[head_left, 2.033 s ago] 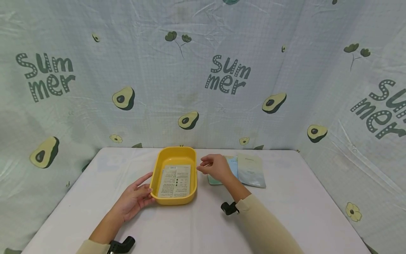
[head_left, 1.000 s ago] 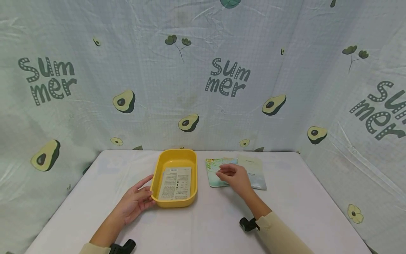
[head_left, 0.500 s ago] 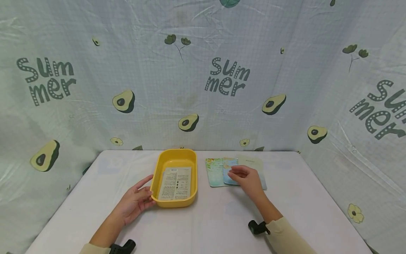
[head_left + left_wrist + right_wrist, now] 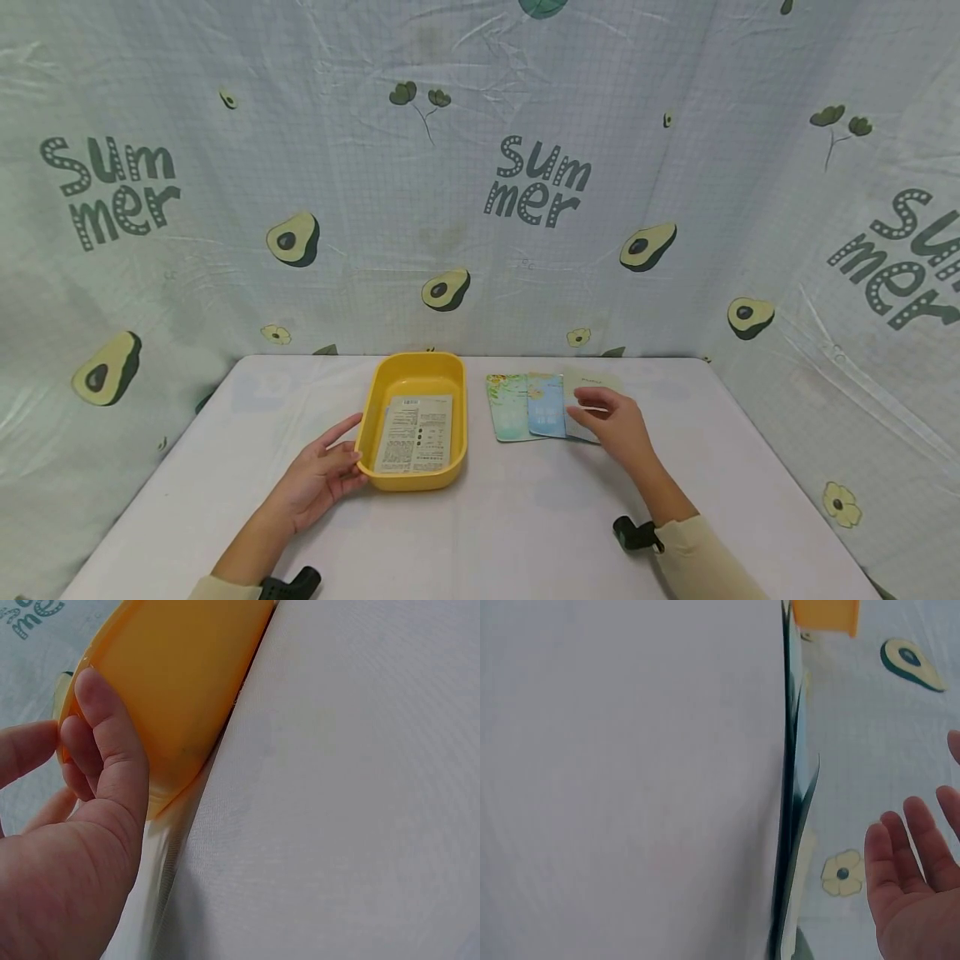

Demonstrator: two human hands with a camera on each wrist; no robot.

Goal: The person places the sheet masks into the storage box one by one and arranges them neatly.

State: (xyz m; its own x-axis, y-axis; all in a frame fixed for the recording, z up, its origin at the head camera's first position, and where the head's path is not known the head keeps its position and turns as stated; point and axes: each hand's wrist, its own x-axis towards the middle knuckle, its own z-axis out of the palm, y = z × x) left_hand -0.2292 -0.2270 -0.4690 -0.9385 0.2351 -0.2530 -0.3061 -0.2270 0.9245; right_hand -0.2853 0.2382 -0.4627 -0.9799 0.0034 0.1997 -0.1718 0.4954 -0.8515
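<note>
On the table sits a yellow tray (image 4: 457, 454), with a pale printed packet (image 4: 416, 433) lying text-up inside it. My left hand (image 4: 318, 479) holds the tray's near left rim; in the left wrist view its fingers (image 4: 112, 742) lie against the rim and outer wall. To the tray's right, three flat packets overlap: a green one (image 4: 512, 408), a blue one (image 4: 546, 406) and a grey-beige one (image 4: 585, 382). Over the grey-beige packet hovers my right hand (image 4: 618, 427), fingers loosely bent and holding nothing; it partly hides that packet. The right wrist view shows the hand (image 4: 915, 892) apart from the packets' edges.
A white cloth covers the table (image 4: 510, 533). Behind and at both sides hangs a pale curtain (image 4: 360, 183) printed with avocados and lettering. A black wrist camera (image 4: 633, 533) is strapped at the right sleeve, another (image 4: 292, 583) at the left.
My right hand has moved rightward from beside the tray, across the green and blue packets, to the grey-beige one, uncovering the first two. The left hand and tray have stayed put.
</note>
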